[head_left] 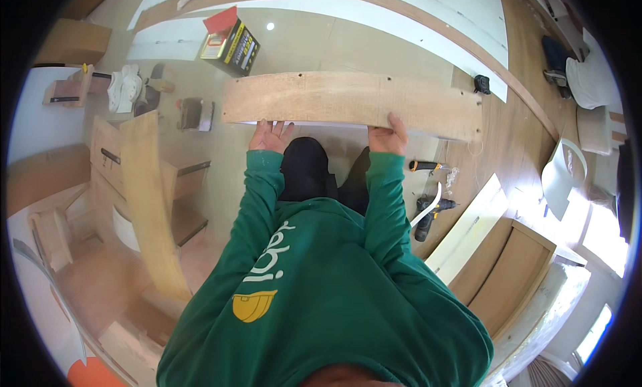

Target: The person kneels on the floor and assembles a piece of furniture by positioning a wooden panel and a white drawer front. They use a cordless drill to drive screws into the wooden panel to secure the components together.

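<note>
A long light-brown wooden board (321,96) lies crosswise in front of me, with small dark holes near its edges and ends. A white edge shows under its near side. My right hand (389,136) grips that near side right of the middle, thumb over the top and the other fingers under it. Toward the board's left end, my left hand (269,137) holds the same edge with its palm turned up; part of its fingers is hidden. Right of my legs lie a knife-like tool with an orange-and-black handle (426,166) and a cordless drill (431,214).
Beyond the board stands an open black-and-yellow box (234,47). A black tape measure (481,84) lies by its right end. At left are a drawer cabinet (110,153) and a leaning plank (150,206). White gloves (124,87) lie farther back. Wooden panels (505,267) stand at right.
</note>
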The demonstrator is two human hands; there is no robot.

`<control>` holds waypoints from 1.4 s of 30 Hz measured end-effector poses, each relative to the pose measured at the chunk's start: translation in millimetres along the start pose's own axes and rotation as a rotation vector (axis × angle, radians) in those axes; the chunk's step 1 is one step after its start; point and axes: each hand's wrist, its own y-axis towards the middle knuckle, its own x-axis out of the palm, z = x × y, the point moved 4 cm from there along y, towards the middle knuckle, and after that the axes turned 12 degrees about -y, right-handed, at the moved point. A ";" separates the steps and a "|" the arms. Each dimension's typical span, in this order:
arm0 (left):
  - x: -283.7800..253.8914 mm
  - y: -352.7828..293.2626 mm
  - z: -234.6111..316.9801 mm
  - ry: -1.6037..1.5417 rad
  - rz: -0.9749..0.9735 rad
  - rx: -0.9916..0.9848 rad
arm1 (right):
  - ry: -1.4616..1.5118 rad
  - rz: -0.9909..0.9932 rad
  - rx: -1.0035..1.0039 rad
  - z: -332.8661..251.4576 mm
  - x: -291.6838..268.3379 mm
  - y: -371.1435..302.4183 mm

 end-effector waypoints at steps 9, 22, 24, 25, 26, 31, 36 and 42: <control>-23.7 7.1 -4.6 0.387 0.327 -0.002 | -0.098 0.144 0.107 -25.5 -55.4 -6.7; -122.5 -154.3 59.4 0.880 0.301 0.074 | -0.636 -0.027 0.391 -2.8 -113.3 -36.1; -160.3 -207.7 104.1 0.652 0.601 0.150 | -0.851 -0.040 0.358 -10.6 -129.6 -63.7; -184.2 -219.4 128.0 0.528 0.717 0.171 | -0.927 -0.082 0.297 -11.8 -142.1 -67.2; -218.3 -238.5 151.8 0.358 0.846 0.260 | -0.931 -0.078 0.293 -13.9 -140.4 -74.8; -262.9 -296.1 225.7 -0.545 0.203 0.321 | -0.973 -0.110 0.294 4.3 -109.7 -105.8; -236.3 -319.2 252.5 -0.444 0.554 0.945 | -1.625 -0.164 0.090 39.3 -62.2 -122.1; -217.4 -288.0 293.2 -0.498 0.380 0.999 | -2.163 -0.501 -0.093 65.8 -33.2 -138.8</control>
